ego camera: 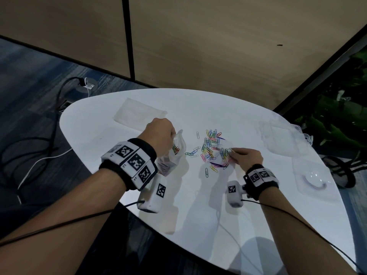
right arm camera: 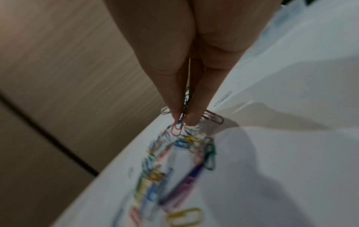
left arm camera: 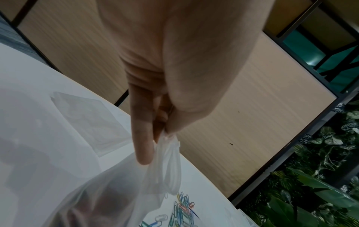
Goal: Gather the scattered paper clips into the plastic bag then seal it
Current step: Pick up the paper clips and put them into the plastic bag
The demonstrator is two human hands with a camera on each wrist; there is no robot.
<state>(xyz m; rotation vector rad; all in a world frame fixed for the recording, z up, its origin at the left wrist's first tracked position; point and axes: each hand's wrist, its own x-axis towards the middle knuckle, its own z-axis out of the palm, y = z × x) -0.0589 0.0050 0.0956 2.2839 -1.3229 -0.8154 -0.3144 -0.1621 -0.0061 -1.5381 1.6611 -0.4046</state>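
Coloured paper clips (ego camera: pixel 212 149) (right arm camera: pixel 180 165) lie scattered in a loose pile on the white table (ego camera: pixel 198 205). My left hand (ego camera: pixel 158 133) (left arm camera: pixel 165 132) pinches the rim of a clear plastic bag (ego camera: pixel 174 153) (left arm camera: pixel 120 192), held up just left of the pile, with some clips inside it. My right hand (ego camera: pixel 238 154) (right arm camera: pixel 184 118) is at the pile's right edge, its fingertips (right arm camera: pixel 175 113) pinching a small bunch of clips (right arm camera: pixel 179 124) just above the table.
A flat clear bag (ego camera: pixel 139 114) lies at the table's far left. Clear plastic boxes (ego camera: pixel 282 137) and a lidded clear container (ego camera: pixel 313 181) sit along the right edge. Cables (ego camera: pixel 35 147) run over the floor on the left; plants (ego camera: pixel 341 120) stand at the right.
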